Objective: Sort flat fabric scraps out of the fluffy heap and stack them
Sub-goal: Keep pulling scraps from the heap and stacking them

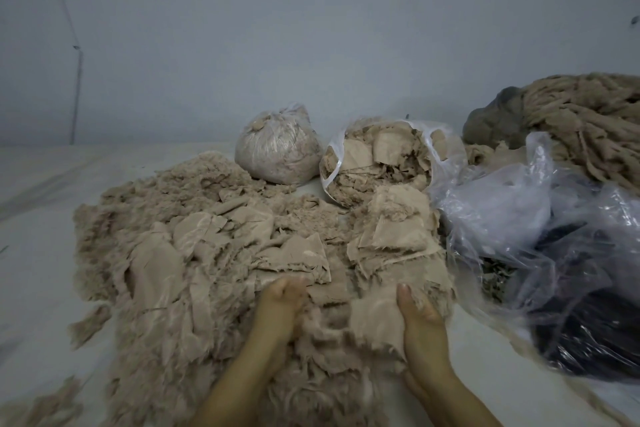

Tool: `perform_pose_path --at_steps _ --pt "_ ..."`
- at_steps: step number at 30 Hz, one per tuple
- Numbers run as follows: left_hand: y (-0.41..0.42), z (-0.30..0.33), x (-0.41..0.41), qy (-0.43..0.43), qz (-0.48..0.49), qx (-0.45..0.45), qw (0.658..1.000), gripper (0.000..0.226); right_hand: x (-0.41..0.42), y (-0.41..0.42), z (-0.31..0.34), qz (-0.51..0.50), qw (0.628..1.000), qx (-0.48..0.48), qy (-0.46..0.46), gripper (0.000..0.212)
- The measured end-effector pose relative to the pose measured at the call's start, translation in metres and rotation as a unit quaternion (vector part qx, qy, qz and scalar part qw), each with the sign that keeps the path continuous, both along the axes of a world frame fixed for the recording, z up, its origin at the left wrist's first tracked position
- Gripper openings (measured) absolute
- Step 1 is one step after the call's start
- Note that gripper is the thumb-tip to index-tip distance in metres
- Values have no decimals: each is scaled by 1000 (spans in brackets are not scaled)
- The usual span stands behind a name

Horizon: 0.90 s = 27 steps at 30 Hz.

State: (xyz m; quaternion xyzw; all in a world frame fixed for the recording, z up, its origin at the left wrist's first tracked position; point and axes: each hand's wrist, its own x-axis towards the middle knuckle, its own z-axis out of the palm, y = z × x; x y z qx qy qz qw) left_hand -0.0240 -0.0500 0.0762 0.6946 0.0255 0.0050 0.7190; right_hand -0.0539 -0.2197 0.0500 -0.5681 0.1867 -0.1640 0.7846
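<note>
A wide beige fluffy heap (166,253) mixed with flat fabric scraps covers the white sheet in front of me. A small stack of flat scraps (394,232) lies at the heap's right side. My left hand (282,305) is closed in the fluff at the near middle. My right hand (420,319) grips the right edge of a flat beige scrap (374,326) that spans between both hands. Its lower fingers are hidden under the fabric.
An open clear bag of beige scraps (377,159) and a tied bag of fluff (277,152) stand behind the heap. Crumpled clear plastic with dark contents (554,253) lies at the right, and a pile of beige strips (588,121) behind it.
</note>
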Motion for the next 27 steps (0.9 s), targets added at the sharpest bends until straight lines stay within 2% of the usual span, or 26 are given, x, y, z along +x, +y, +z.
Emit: perform_pose_path --at_steps 2,5,7,11,14,18,23,25,27 --pt "1 5 0 -27 -9 2 1000 38 -1 -2 -2 19 1000 -20 -6 30" --pt "-22 5 -11 52 -135 21 989 43 -1 16 2 61 997 -34 -35 29" --pt "-40 1 -19 57 -179 0 982 44 0 27 5 72 995 -33 -53 27" --pt "-36 -5 -14 1 -11 -21 1000 29 0 18 9 22 993 -94 -62 18" --pt "-31 -1 -11 -47 -27 7 999 26 -3 8 7 5 987 -148 -57 20" --pt "-28 1 -6 -129 -30 169 977 35 10 -7 20 -8 968 -243 -67 43" --pt "-6 2 7 -134 38 186 973 28 67 -43 70 -34 954 -290 -71 42" --pt "0 -1 7 -139 26 233 962 26 95 -62 92 -41 920 -389 -30 37" --pt "6 -8 4 -126 22 335 934 24 114 -75 103 -88 846 -525 41 43"
